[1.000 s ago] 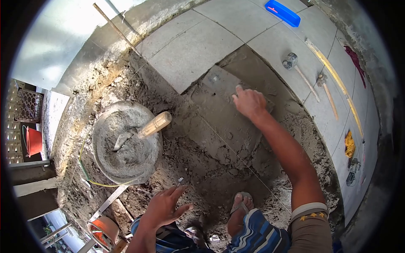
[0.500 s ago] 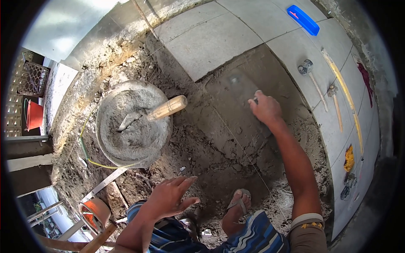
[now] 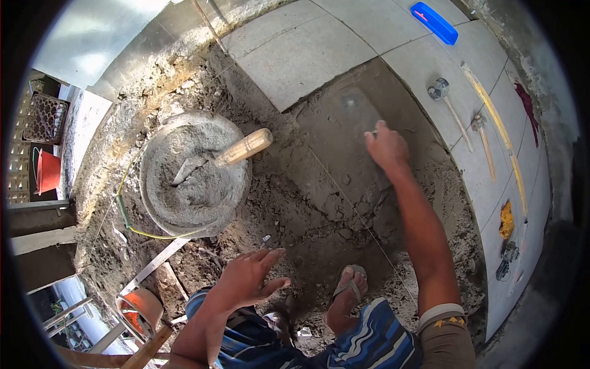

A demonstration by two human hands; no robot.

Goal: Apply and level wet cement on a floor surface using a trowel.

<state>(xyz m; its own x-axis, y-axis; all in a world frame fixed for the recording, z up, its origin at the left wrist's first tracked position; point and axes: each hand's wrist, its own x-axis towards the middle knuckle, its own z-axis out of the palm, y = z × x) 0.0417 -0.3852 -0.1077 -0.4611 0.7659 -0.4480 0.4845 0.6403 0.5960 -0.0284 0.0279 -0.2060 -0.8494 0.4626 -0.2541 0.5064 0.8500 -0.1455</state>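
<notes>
My right hand [image 3: 388,147] is closed on the handle of a finishing trowel [image 3: 362,112]. Its long blade, smeared by motion, lies on the smooth grey mortar bed [image 3: 393,92] beside the laid tiles. My left hand [image 3: 254,277] hangs over the rough ground with its fingers spread, holding nothing. Ahead and to its left stands a round bucket [image 3: 146,200] of wet grey mortar [image 3: 212,194]. A wooden-handled trowel [image 3: 244,148] rests in it, its blade partly sunk in the mix. A thin string line [image 3: 345,194] runs across the bed near my right forearm.
Large grey tiles [image 3: 307,49] border the bed ahead and right. On them lie a blue tray [image 3: 434,23], a rubber mallet [image 3: 439,90], a hammer [image 3: 479,123], a yellow strip [image 3: 491,111] and an orange cloth [image 3: 506,220]. An orange-lined container [image 3: 138,312] is lower left.
My right hand and the trowel have shifted only slightly over the mortar bed. My left hand stays spread in nearly the same place. The whole view has tilted a little.
</notes>
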